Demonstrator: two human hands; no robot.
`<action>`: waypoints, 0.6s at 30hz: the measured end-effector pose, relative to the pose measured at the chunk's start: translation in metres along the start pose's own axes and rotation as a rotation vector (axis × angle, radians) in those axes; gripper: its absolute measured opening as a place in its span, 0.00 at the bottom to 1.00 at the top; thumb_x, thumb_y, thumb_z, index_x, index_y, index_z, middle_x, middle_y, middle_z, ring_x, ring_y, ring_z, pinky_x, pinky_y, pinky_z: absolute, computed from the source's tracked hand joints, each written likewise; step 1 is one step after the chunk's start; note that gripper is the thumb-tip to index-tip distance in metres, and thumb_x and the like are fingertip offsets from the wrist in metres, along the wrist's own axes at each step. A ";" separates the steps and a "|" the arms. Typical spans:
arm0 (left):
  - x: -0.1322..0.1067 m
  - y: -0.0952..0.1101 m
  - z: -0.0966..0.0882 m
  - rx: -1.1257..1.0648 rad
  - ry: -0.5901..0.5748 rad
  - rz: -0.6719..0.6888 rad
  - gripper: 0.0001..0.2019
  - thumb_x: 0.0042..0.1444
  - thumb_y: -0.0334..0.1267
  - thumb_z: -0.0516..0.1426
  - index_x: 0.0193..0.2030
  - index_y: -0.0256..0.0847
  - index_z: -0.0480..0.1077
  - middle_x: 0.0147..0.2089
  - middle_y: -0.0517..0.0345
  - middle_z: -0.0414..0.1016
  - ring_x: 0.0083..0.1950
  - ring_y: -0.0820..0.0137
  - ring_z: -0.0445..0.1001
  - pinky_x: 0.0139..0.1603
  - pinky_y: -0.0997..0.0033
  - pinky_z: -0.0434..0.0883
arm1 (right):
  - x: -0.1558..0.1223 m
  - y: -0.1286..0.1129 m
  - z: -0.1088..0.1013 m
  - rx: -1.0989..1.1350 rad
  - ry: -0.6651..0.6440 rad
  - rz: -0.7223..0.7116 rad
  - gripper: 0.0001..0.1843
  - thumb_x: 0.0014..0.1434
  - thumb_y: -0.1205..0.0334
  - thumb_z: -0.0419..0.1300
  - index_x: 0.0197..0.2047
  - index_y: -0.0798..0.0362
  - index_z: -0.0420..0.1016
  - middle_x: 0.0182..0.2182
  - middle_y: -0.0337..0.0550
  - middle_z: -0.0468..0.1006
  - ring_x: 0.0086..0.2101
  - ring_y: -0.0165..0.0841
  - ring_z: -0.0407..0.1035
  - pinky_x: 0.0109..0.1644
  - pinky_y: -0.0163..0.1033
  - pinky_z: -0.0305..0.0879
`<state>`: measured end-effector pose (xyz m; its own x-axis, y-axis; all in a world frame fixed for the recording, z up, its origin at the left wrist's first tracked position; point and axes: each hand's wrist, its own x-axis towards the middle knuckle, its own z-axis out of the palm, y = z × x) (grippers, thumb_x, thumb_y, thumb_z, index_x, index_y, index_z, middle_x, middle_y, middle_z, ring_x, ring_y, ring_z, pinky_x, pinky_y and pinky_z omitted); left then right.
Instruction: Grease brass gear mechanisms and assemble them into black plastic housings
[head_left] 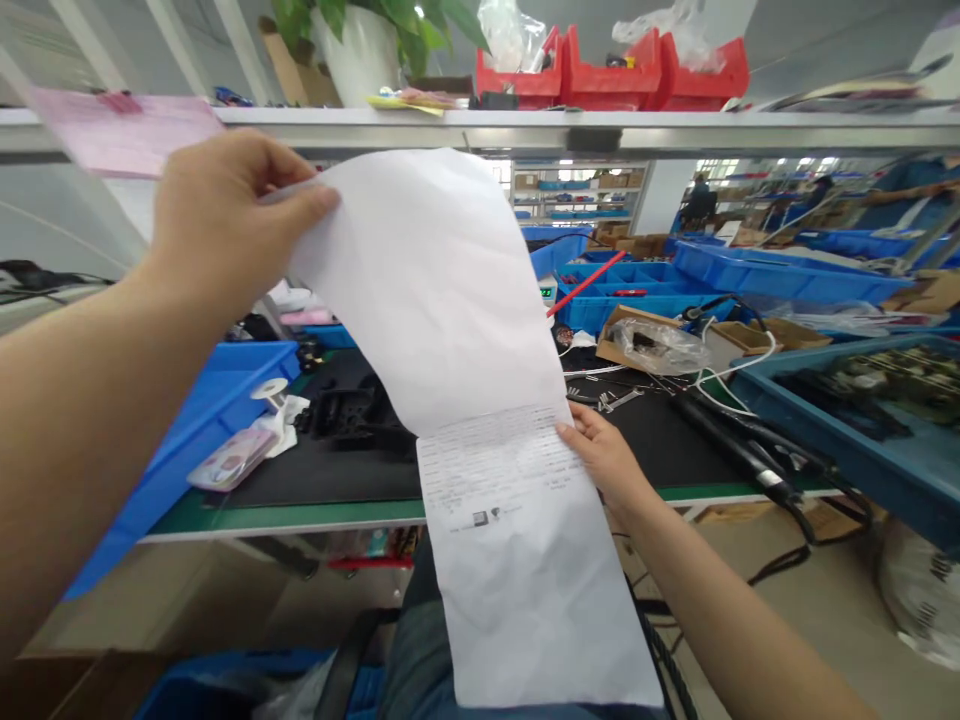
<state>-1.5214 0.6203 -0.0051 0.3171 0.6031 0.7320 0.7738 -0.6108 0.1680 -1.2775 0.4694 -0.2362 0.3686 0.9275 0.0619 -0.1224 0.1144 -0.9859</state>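
A long white paper sheet (450, 300) hangs in front of me, creased across the middle, with lines of small print and two dark marks below the crease. My left hand (225, 215) is raised and pinches its upper left corner between thumb and fingers. Lower down, my right hand (600, 450) grips the sheet's right edge near the printed lines. The bottom part drapes over my lap. Behind the paper, a black moulded part (345, 410) lies partly hidden on the black mat (322, 485).
Blue trays (795, 270) and a teal tray of parts (870, 400) stand at the right. A blue bin (217, 400), a phone (234, 458) and a wire spool (270, 390) sit left. Red bins (611, 75) line the shelf (712, 125). Wrenches (619, 400) and cables lie on the mat.
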 end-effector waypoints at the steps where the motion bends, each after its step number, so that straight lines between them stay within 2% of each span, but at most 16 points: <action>1: 0.005 0.007 -0.001 -0.016 0.007 0.016 0.34 0.51 0.58 0.44 0.49 0.28 0.67 0.44 0.70 0.68 0.49 0.69 0.67 0.50 0.64 0.61 | -0.002 -0.001 0.000 0.010 -0.004 0.005 0.24 0.51 0.52 0.62 0.50 0.52 0.67 0.39 0.45 0.79 0.37 0.38 0.73 0.41 0.41 0.67; 5: 0.020 0.022 -0.005 -0.057 0.044 0.047 0.29 0.52 0.57 0.48 0.46 0.31 0.69 0.42 0.72 0.68 0.47 0.76 0.66 0.50 0.73 0.61 | -0.012 -0.005 -0.002 0.071 0.001 0.038 0.24 0.52 0.52 0.62 0.51 0.51 0.67 0.42 0.46 0.78 0.38 0.38 0.73 0.42 0.41 0.68; 7: 0.022 0.027 -0.008 -0.074 0.052 0.105 0.27 0.54 0.55 0.48 0.45 0.32 0.70 0.41 0.71 0.69 0.46 0.78 0.66 0.50 0.75 0.61 | -0.016 -0.006 -0.004 0.103 0.009 0.063 0.23 0.52 0.53 0.63 0.50 0.51 0.68 0.43 0.46 0.78 0.39 0.38 0.72 0.42 0.41 0.68; 13: 0.020 0.038 -0.021 -0.049 0.082 0.166 0.25 0.56 0.53 0.47 0.45 0.32 0.70 0.41 0.70 0.68 0.46 0.77 0.66 0.49 0.75 0.62 | -0.029 -0.010 -0.011 0.133 0.007 0.119 0.24 0.51 0.51 0.64 0.49 0.50 0.68 0.39 0.46 0.79 0.35 0.39 0.73 0.38 0.43 0.69; 18: 0.018 0.044 -0.033 0.012 0.173 0.196 0.24 0.55 0.52 0.50 0.46 0.33 0.70 0.41 0.70 0.68 0.48 0.74 0.68 0.48 0.75 0.63 | -0.040 -0.017 -0.012 0.167 0.039 0.117 0.24 0.50 0.52 0.66 0.49 0.50 0.68 0.39 0.46 0.79 0.35 0.37 0.73 0.38 0.40 0.70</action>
<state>-1.5001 0.5877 0.0378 0.3643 0.3764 0.8518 0.7136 -0.7005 0.0044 -1.2790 0.4265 -0.2241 0.3777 0.9240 -0.0607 -0.3165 0.0672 -0.9462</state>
